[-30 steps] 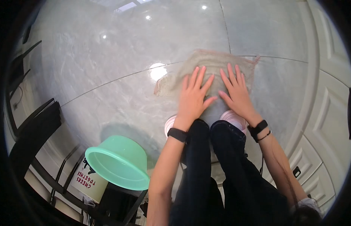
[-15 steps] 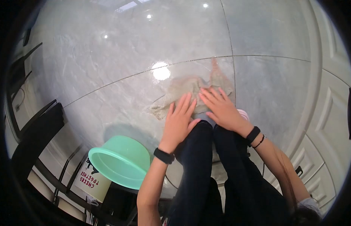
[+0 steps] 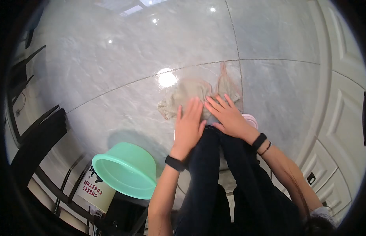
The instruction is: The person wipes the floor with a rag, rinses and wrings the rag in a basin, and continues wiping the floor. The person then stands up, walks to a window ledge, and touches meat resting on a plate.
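Note:
A crumpled beige cloth (image 3: 191,88) with a pinkish edge lies on the shiny grey tiled floor (image 3: 132,59). Flat on its lower middle rests my left hand (image 3: 189,126), fingers spread and pointing forward. My right hand (image 3: 229,117) presses on the cloth just to the right, its fingers apart and angled to the left. The two hands are close together but not overlapping. One corner of the cloth points forward near a tile joint. The parts of the cloth under my palms are hidden.
At the lower left stands a mint-green basin (image 3: 128,169), beside a white bin (image 3: 97,190) with red lettering. Black chair parts (image 3: 41,137) line the left edge. White cabinet doors (image 3: 340,110) run along the right. A pink-and-white slipper (image 3: 250,120) shows by my right wrist.
My left hand has shifted slightly right, closer to my right hand. The left part of the cloth has moved a little forward and its folds have changed shape.

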Motion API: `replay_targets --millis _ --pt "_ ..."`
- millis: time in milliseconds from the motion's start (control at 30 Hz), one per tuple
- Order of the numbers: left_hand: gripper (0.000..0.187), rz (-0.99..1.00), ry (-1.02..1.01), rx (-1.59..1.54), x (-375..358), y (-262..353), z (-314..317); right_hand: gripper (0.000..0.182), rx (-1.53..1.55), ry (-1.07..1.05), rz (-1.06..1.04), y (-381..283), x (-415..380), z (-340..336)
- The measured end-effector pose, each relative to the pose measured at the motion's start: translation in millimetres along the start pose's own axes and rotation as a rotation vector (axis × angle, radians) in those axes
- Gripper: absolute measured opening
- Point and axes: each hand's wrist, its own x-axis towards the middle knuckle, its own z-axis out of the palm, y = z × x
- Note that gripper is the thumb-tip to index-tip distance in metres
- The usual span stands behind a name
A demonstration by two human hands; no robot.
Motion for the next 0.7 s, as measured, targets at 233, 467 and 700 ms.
replay_targets --millis 233,467,700 --pt "0.062 0.155 -0.032 0.057 10.0 4.5 6.1 0.079 0.036 -0.012 0.132 6.4 -22.8 1.7" --pt "0.06 0.007 0.239 0.037 60.1 -17.2 2.0 0.079 -0.035 0.218 0.218 7.7 34.1 -15.0" --pt "0.065 -0.265 0.248 -0.059 4.5 -25.9 5.4 0.062 -0.047 0.181 -0.055 -26.1 62.5 12.9"
